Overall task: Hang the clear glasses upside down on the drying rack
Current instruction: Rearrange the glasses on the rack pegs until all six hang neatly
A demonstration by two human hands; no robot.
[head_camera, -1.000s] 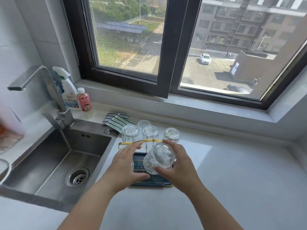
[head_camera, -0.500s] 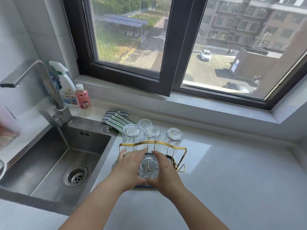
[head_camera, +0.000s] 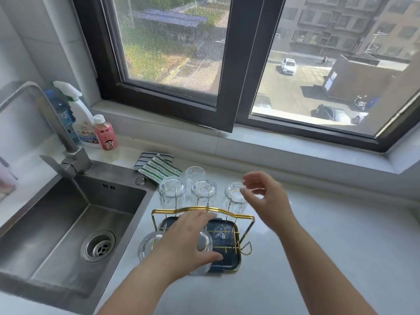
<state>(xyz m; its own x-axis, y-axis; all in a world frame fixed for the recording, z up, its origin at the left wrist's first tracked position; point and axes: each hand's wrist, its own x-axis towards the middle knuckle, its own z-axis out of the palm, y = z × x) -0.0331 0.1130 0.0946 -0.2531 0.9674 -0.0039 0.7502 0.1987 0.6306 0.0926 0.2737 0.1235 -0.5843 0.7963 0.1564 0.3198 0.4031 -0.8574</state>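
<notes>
The gold wire drying rack (head_camera: 204, 209) stands on a dark tray (head_camera: 229, 260) on the white counter. Three clear glasses hang upside down on its back pegs: left (head_camera: 171, 192), middle (head_camera: 203, 192), right (head_camera: 234, 198). Another glass (head_camera: 195, 172) stands on the counter behind them. A glass (head_camera: 147, 246) hangs on the front left peg. My left hand (head_camera: 186, 242) wraps around an upside-down glass (head_camera: 204, 244) at the front middle of the rack. My right hand (head_camera: 266, 198) hovers with fingers apart and nothing in it, above the rack's right side, close to the back right glass.
A steel sink (head_camera: 68, 223) with a faucet (head_camera: 56, 123) lies left of the rack. A spray bottle (head_camera: 79, 119) and a pink bottle (head_camera: 105, 133) stand behind it. Striped cloths (head_camera: 156, 165) lie by the wall. White counter (head_camera: 329, 246) spreads to the right.
Both hands lowered the glass onto the rack's front middle. My right hand then let go and rose to the right. My left hand stays on the glass.
</notes>
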